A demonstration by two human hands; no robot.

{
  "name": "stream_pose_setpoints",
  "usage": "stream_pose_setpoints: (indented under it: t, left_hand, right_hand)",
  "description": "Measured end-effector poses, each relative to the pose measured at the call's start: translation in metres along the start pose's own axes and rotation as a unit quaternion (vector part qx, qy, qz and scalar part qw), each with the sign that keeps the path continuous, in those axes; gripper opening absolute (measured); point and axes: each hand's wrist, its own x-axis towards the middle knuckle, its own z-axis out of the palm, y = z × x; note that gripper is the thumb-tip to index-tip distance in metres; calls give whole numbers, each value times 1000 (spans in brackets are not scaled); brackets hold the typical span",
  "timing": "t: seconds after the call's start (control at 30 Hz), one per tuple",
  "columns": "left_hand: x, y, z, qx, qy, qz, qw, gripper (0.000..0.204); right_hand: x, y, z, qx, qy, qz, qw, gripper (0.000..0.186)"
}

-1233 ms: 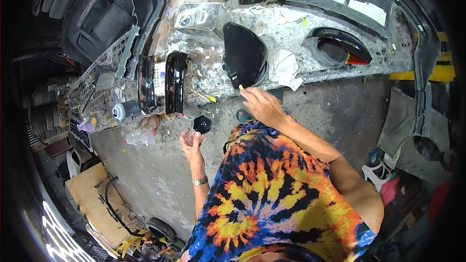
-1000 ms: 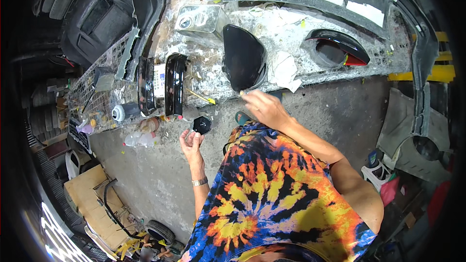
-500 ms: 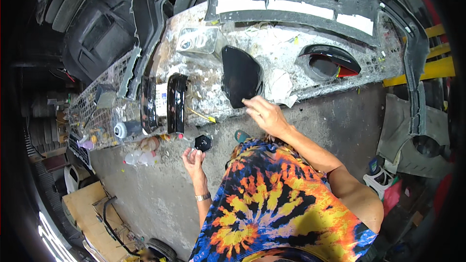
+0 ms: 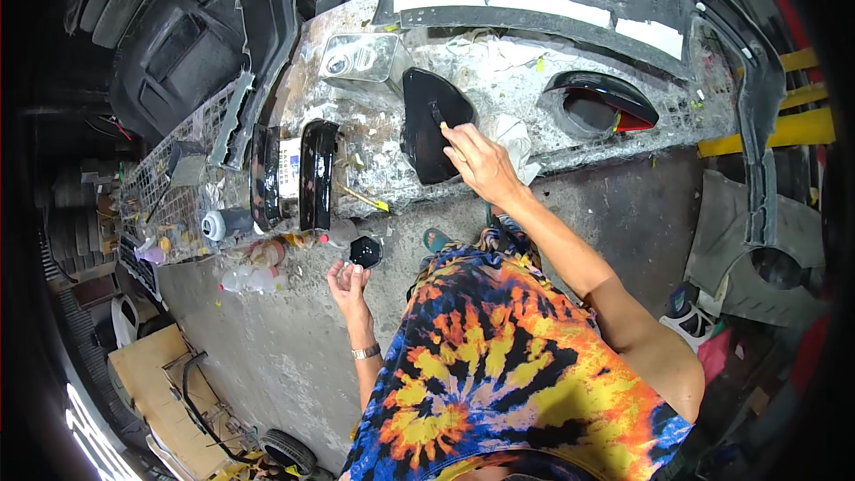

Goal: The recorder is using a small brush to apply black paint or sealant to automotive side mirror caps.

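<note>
My left hand (image 4: 350,283) is closed on a small cup (image 4: 366,252) with glossy black liquid inside, held out in front of the bench's near edge. In my right hand (image 4: 481,162) the fingers are pinched round a small brush (image 4: 436,113). Its dark bristles rest on the middle of a shiny black curved panel (image 4: 426,147), which lies on the worn bench (image 4: 374,156). A crumpled white cloth (image 4: 515,138) sits just right of that panel, partly behind my right hand.
Two glossy black strips (image 4: 317,183) and a thin yellow-tipped stick (image 4: 363,199) lie left of the panel. Behind them stands a square metal can (image 4: 361,61). A black and red housing (image 4: 606,102) lies at right. Beyond arches a large dark bumper (image 4: 534,18).
My right hand has moved the brush from the panel's near end up to its middle. The left hand still holds the cup, nearly in the same place.
</note>
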Motion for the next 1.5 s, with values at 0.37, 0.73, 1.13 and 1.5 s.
stream_pose_setpoints:
  t: [0.37, 0.73, 1.13, 1.5]
  left_hand:
    - [7, 1, 15, 19, -14, -1, 1000, 45]
    - [27, 11, 43, -14, -74, 40, 996, 56]
    - [24, 18, 45, -49, -105, 81, 990, 61]
    - [7, 8, 37, -45, -70, 9, 996, 61]
  right_hand:
    - [-54, -17, 8, 16, -100, -30, 994, 28]
    - [-37, -55, 0, 322, -241, -13, 915, 25]
    - [-23, -35, -8, 301, -250, 62, 918, 20]
    - [-77, -6, -1, 453, -155, 380, 792, 23]
